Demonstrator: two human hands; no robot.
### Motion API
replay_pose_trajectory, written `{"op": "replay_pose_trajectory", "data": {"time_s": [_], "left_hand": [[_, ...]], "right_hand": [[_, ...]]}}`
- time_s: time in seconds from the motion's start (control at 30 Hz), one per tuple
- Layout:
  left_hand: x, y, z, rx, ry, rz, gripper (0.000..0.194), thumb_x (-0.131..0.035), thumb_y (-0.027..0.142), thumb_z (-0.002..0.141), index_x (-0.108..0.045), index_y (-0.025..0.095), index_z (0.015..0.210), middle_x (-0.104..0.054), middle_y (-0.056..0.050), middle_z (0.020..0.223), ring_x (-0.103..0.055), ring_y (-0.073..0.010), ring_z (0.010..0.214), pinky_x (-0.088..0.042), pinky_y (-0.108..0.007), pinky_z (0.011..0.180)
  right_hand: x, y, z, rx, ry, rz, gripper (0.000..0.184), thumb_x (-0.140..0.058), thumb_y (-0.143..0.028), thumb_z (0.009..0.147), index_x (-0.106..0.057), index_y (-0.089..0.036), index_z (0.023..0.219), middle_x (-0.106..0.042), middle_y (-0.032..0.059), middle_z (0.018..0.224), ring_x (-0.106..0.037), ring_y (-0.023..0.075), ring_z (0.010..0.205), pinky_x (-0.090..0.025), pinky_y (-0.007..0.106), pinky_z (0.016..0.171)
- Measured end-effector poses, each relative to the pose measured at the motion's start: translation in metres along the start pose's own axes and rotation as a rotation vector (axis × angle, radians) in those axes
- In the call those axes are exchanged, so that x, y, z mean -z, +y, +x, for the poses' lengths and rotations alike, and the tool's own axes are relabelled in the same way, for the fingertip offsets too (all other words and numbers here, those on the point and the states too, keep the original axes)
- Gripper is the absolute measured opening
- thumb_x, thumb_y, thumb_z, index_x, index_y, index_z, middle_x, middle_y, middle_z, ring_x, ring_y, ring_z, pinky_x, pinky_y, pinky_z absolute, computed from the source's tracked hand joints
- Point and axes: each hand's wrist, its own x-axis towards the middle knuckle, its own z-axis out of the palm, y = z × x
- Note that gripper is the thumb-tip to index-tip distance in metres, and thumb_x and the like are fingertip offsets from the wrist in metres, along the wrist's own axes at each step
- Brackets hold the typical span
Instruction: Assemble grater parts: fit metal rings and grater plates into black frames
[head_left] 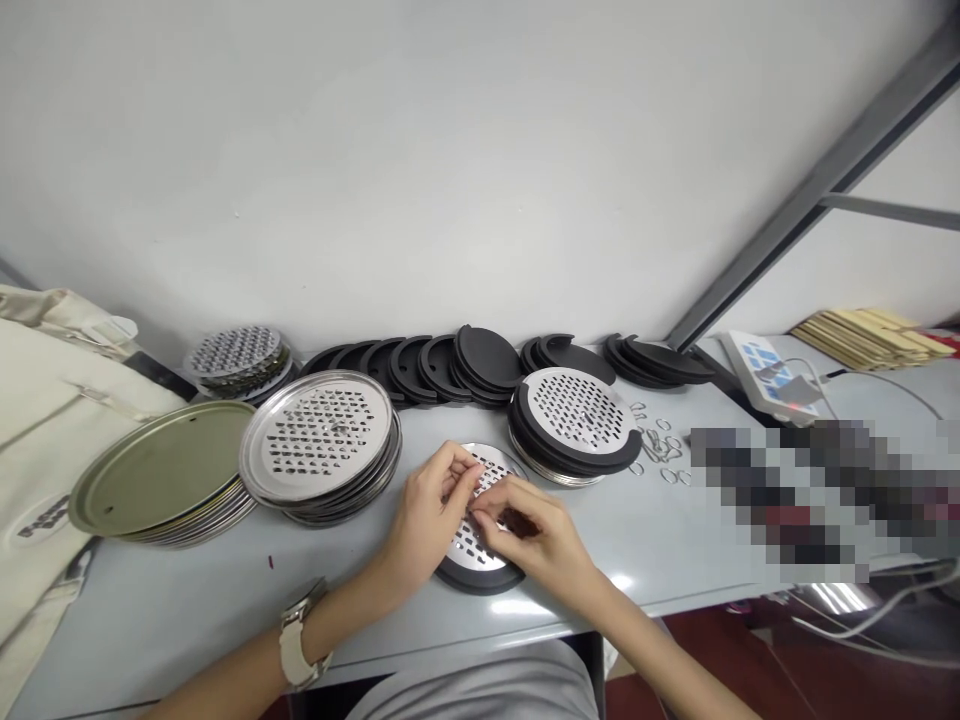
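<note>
A round perforated metal grater plate (pixel 471 548) sits in a black base (pixel 484 580) on the table in front of me. Above the middle of the plate, my left hand (pixel 439 500) has thumb and index finger pinched together. My right hand (pixel 532 525) is beside it with curled fingers, also in a pinch. Whatever lies between the fingertips is too small or hidden to make out. Just behind my right hand stands a stack with another grater plate (pixel 579 408) in a black holder (pixel 570 452) on top.
Stacked grater discs (pixel 322 430) and green round trays (pixel 165 470) stand at left. Black round bases (pixel 487 360) line the wall. Small metal rings (pixel 664 445) lie scattered to the right, near a white-blue box (pixel 769 375) and wooden pieces (pixel 870 335). A cream bag (pixel 45 420) is far left.
</note>
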Motion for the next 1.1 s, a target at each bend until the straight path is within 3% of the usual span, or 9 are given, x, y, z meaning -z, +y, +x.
{"op": "replay_pose_trajectory", "data": {"time_s": [0.2, 0.4, 0.8, 1.1], "left_hand": [[-0.0004, -0.0056, 0.0022, 0.107, 0.018, -0.149, 0.020, -0.055, 0.037, 0.089, -0.053, 0.018, 0.084, -0.057, 0.002, 0.072, -0.057, -0.0102, 0.062, -0.046, -0.020, 0.059], [0.0019, -0.0050, 0.0051, 0.120, 0.016, -0.268, 0.023, -0.059, 0.039, 0.087, -0.052, 0.017, 0.084, -0.060, 0.001, 0.077, -0.058, -0.0094, 0.062, -0.048, -0.022, 0.064], [0.0030, -0.0037, 0.0060, 0.123, 0.005, -0.269, 0.020, -0.059, 0.035, 0.088, -0.052, 0.017, 0.084, -0.061, 0.001, 0.073, -0.058, -0.0096, 0.063, -0.048, -0.022, 0.066], [0.0024, -0.0056, 0.0060, 0.128, 0.015, -0.280, 0.019, -0.059, 0.034, 0.088, -0.053, 0.016, 0.084, -0.062, 0.000, 0.076, -0.061, -0.0100, 0.066, -0.050, -0.023, 0.069]], "right_hand": [[-0.0044, 0.0046, -0.0018, 0.060, 0.062, -0.074, 0.007, -0.060, -0.016, 0.087, -0.060, -0.022, 0.090, -0.059, 0.0008, 0.078, -0.056, 0.0157, 0.071, -0.047, 0.028, 0.067], [-0.0041, 0.0068, -0.0027, 0.080, 0.102, -0.142, 0.007, -0.055, -0.016, 0.090, -0.057, -0.023, 0.092, -0.058, 0.0013, 0.078, -0.056, 0.0160, 0.070, -0.046, 0.029, 0.065], [-0.0022, 0.0055, -0.0003, 0.043, 0.187, -0.166, 0.010, -0.055, -0.015, 0.090, -0.060, -0.022, 0.095, -0.058, 0.0010, 0.076, -0.055, 0.0154, 0.067, -0.043, 0.027, 0.060], [-0.0013, 0.0014, 0.0007, 0.034, 0.169, -0.133, 0.011, -0.056, -0.014, 0.089, -0.063, -0.020, 0.093, -0.057, 0.0006, 0.075, -0.055, 0.0145, 0.066, -0.041, 0.026, 0.060]]}}
